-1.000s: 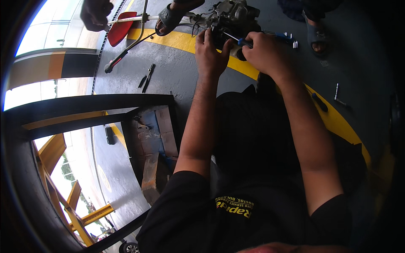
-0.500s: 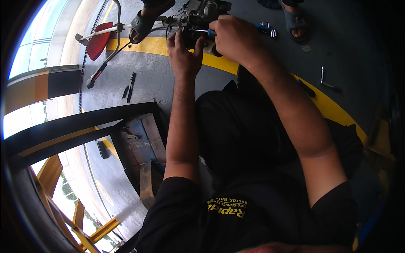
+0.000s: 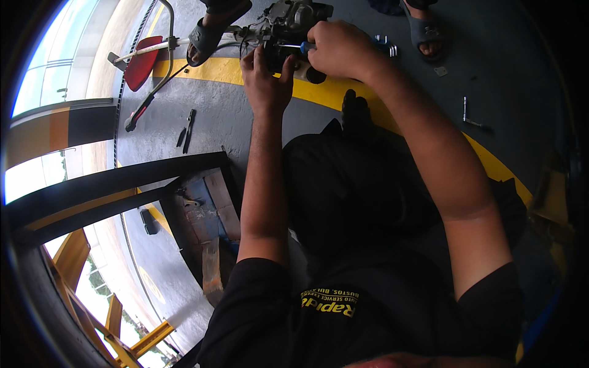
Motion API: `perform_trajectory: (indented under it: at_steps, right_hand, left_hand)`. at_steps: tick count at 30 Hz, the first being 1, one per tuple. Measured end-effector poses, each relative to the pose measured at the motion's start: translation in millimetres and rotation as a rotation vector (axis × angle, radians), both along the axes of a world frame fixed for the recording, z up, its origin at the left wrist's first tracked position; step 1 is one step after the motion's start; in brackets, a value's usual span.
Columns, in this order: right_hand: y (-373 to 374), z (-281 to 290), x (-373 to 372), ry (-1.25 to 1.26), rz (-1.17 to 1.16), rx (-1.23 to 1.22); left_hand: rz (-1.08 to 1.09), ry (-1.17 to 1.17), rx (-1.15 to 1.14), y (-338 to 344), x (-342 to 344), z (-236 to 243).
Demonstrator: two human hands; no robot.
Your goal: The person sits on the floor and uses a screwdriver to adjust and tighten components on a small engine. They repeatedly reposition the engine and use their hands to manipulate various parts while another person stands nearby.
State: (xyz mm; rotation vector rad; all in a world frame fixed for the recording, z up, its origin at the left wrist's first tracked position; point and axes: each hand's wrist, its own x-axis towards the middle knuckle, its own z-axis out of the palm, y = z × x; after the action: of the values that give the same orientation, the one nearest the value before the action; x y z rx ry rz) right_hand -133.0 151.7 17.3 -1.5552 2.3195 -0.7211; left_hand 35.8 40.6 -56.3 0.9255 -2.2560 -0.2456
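At the top middle, a small engine (image 3: 293, 19) lies on the floor, joined to the long pale shaft (image 3: 144, 51) of what looks like a brush cutter. My left hand (image 3: 267, 86) grips a dark part on the engine's near side, with thumb and fingers on either side of it. In my closed right hand (image 3: 341, 50) is a screwdriver (image 3: 303, 47) with a blue handle, its metal shank pointing left into that dark part. The tip is hidden there. Below the right hand, a black round end of the engine (image 3: 315, 76) shows.
Another person's sandalled feet stand beside the engine, left (image 3: 207, 40) and right (image 3: 426, 37). A red guard (image 3: 143, 63) sits on the shaft. Pliers (image 3: 186, 130), a hex key set (image 3: 386, 46) and an angled wrench (image 3: 467, 112) lie on the floor. A metal frame (image 3: 123, 178) stands left.
My right elbow has swung slightly outward and the right hand has shifted a little left, with the screwdriver still in it. More of the engine's black round end shows. My left hand stays put.
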Motion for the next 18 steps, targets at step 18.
perform_trajectory:
  at_steps: [18]
  right_hand:
    - [4, 8, 4, 0.306, 0.075, -0.239]
  left_hand:
    - [-0.023, 0.021, -0.012, -4, 2, -4]
